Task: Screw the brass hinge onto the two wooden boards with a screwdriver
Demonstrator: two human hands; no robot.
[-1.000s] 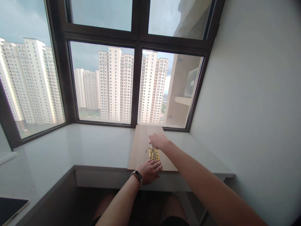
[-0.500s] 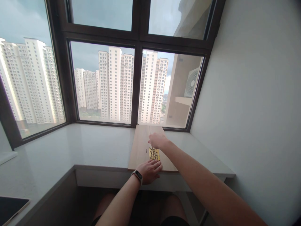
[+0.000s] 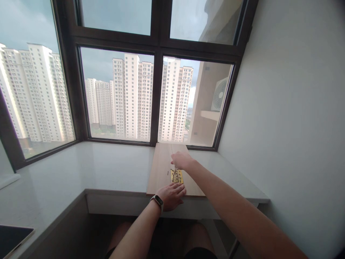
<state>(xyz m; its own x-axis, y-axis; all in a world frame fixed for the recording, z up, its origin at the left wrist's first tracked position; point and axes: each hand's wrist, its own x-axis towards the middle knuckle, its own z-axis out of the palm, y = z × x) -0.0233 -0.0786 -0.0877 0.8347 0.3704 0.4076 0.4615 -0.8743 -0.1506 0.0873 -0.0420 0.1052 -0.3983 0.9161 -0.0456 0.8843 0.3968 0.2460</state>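
Note:
A small yellow board (image 3: pixel 181 177) with dark holes and slender dark parts on it lies on a pale wooden board (image 3: pixel 159 180). My left hand (image 3: pixel 172 196) rests over its near edge, fingers stretched out flat and touching it. Above the far end of the yellow board, my right hand (image 3: pixel 181 160) is closed in a pinch. A thin dark tool (image 3: pixel 174 173) slants down from those fingers to the yellow board; its kind is too small to make out. Left of the board lies a tiny dark piece (image 3: pixel 168 173).
The wooden board sits on a white window-sill counter (image 3: pixel 121 169), reaching from its front edge to the window frame (image 3: pixel 156 108). A white wall (image 3: pixel 291 108) stands on the right. At the lower left lies a dark flat device (image 3: pixel 13 235).
My right hand has shifted very slightly to the right. My left hand and the yellow board stay in place.

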